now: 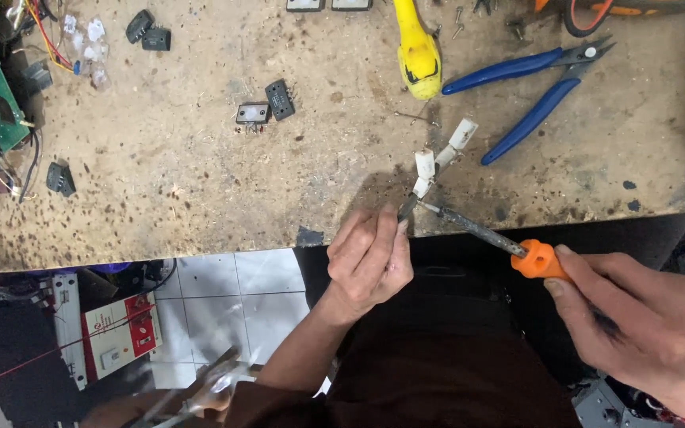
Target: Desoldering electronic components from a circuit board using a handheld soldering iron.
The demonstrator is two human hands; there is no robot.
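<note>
Orange-handled soldering iron [517,252] is gripped in your right hand [644,325], its tip touching the white-sleeved component [438,158] your left hand [368,261] clasps with tweezers [407,208] at the table [200,174] edge, joint apparently unfinished.

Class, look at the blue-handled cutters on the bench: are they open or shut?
Open. The blue-handled cutters lie on the workbench with their two handles spread apart; no hand touches them.

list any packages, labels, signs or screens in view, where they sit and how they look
White panel with a red block: on the floor under the bench, lower left; rectangular, printed face.
Small clear plastic packets: bench top, upper left; crumpled, see-through.
No screens or signs in view.
</note>
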